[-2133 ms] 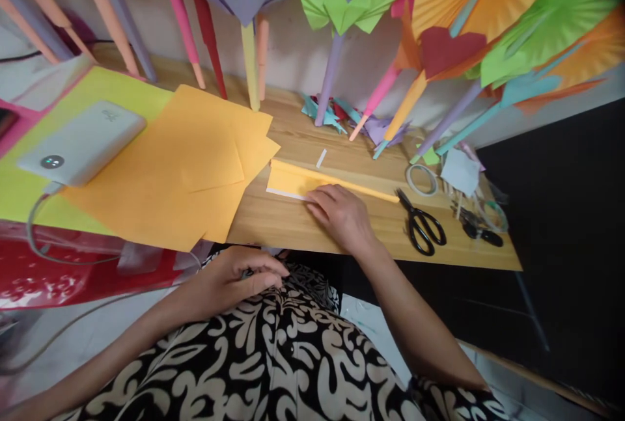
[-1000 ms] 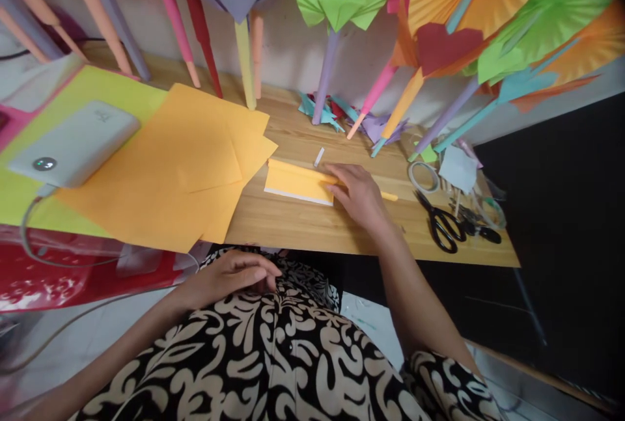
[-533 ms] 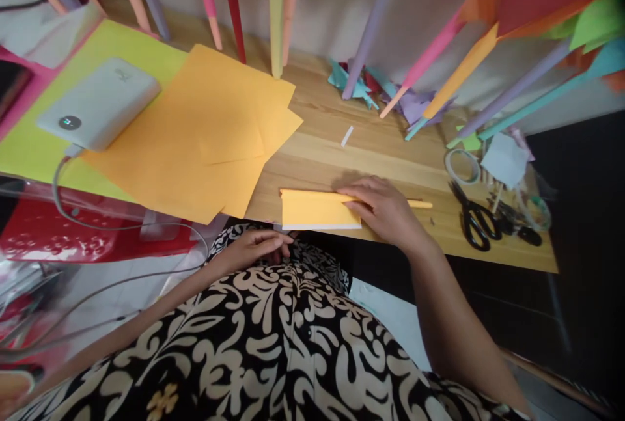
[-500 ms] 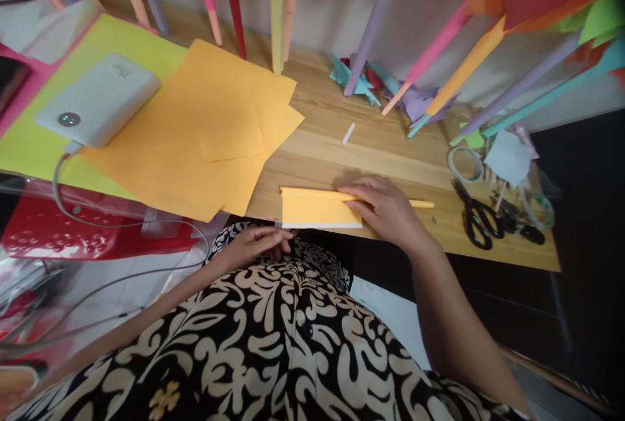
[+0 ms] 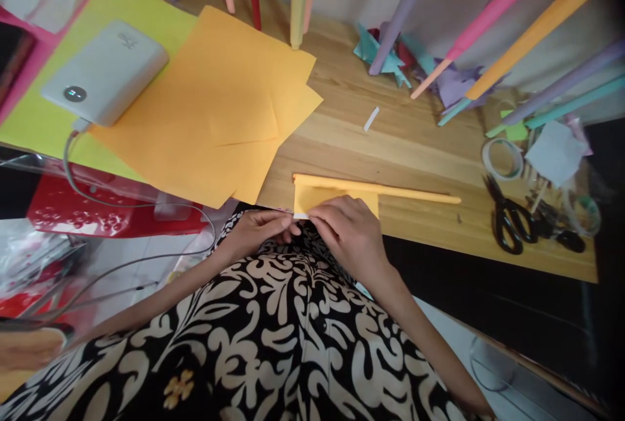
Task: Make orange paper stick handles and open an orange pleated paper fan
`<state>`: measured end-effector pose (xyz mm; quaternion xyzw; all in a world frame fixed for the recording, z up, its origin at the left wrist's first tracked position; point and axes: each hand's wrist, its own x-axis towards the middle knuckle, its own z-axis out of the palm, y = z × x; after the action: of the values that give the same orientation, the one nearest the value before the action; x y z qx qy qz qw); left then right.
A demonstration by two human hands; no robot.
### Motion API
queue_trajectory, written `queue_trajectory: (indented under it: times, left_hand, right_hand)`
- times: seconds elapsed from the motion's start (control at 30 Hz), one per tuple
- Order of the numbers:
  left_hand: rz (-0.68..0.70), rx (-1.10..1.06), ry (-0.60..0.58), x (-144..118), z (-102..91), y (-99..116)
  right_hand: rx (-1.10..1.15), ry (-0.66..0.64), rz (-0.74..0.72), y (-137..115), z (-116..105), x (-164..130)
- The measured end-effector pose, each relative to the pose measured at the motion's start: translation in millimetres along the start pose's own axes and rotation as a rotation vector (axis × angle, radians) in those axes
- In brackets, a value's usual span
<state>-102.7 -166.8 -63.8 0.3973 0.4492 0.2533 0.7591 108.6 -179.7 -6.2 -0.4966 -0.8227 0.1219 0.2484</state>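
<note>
A partly rolled orange paper sheet (image 5: 336, 193) lies at the near edge of the wooden table (image 5: 420, 148), its rolled part a long thin tube running to the right. My right hand (image 5: 349, 232) rests on the sheet's near edge, fingers pinching at the white strip along that edge. My left hand (image 5: 258, 229) meets it from the left, fingertips at the same white strip on the sheet's near left corner. Both hands sit just over my patterned lap.
A stack of loose orange sheets (image 5: 215, 115) lies to the left on a yellow-green sheet (image 5: 43, 122), with a white power bank (image 5: 105, 69) and cable. Black scissors (image 5: 508, 216), a tape ring (image 5: 502, 157) and paper scraps (image 5: 390, 50) lie right. Coloured paper sticks hang above.
The rolled sheet came to the table's near edge. My right hand slid from the roll to the sheet's near edge, and my left hand rose from my lap to meet it.
</note>
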Motion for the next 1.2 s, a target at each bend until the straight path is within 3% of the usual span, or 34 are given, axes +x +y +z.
queue_trajectory:
  times: [0.13,0.5,0.87,1.2]
  left_hand:
    - [0.004,-0.014,-0.004,2,2.5,-1]
    - [0.041,-0.071,0.062,5,8.4,-3]
    - [0.122,-0.120,0.247,5,21.8,-14]
    - [0.172,-0.007,0.354,-13,31.5,5]
  right_hand:
    - [0.016,0.000,-0.007,2,12,0]
    - [-0.028,0.027,-0.029,0,16,5]
    - [-0.053,0.001,-0.056,-3,15,8]
    - [-0.033,-0.015,-0.074,-7,15,10]
